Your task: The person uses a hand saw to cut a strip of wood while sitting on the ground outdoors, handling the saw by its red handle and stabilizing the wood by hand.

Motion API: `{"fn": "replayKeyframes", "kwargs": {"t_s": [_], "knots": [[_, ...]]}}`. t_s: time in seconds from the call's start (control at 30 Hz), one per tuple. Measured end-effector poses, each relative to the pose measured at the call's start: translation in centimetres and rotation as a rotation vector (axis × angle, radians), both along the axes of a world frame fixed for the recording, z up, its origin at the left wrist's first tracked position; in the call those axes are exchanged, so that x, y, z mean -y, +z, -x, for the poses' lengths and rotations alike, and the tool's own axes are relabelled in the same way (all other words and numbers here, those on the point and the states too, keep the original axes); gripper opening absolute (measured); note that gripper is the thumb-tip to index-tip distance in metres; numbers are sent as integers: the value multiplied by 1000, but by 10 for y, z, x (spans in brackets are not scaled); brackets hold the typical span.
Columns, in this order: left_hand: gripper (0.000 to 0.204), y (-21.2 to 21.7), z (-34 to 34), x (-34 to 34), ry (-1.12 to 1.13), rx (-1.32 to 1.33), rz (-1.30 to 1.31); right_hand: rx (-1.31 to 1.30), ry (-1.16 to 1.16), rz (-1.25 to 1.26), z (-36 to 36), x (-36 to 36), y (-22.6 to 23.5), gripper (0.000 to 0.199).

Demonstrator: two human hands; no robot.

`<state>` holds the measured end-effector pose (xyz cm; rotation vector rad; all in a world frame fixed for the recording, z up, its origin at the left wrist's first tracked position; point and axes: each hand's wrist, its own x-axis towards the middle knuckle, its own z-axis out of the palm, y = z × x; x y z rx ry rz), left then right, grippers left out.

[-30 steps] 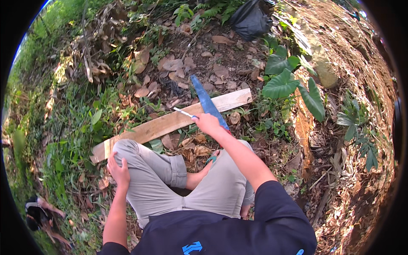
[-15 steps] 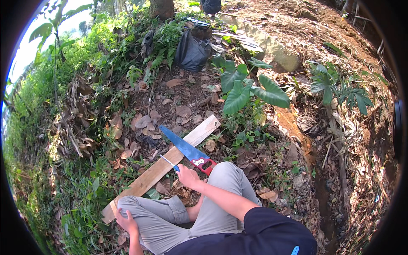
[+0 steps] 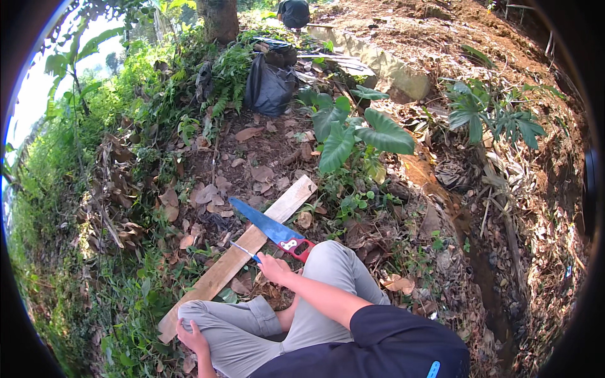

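Slim blue-handled tool sits over wooden board, shaft pointing 10 o'clock; contact is hard to tell. Right hand grips its handle. Board runs 7:30 to 1:30. Saw, at 1, crosses it. Left hand, at 7, rests on knee, fingers loosely spread.

left hand against knee | right hand curled (forearm over thigh)

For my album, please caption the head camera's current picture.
Left hand on a knee, right hand holding a blue-handled tool; a saw lies across a wooden plank.
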<state>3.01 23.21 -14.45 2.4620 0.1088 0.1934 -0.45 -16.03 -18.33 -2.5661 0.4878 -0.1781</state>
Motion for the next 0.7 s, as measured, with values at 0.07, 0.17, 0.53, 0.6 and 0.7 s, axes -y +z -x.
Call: {"fn": "replayKeyframes", "kwargs": {"t_s": [0.07, 0.17, 0.53, 0.6, 0.7], "knots": [[43, -3, -1, 1, -9, 10, -10, 2, 22, 22, 11, 4, -7, 32], [42, -3, 1, -8, -26, 55, 17, 221, 8, -39, 6, -12, 11, 31], [38, -5, -1, -4, -73, 60, -6, 105, -71, -44, 12, -9, 19, 26], [36, -2, -1, 0, -105, 52, -39, -228, -40, -114, 8, 1, 19, 27], [36, -13, -7, -9, -135, 36, -57, -48, -40, -38, 12, -3, 17, 30]]}}
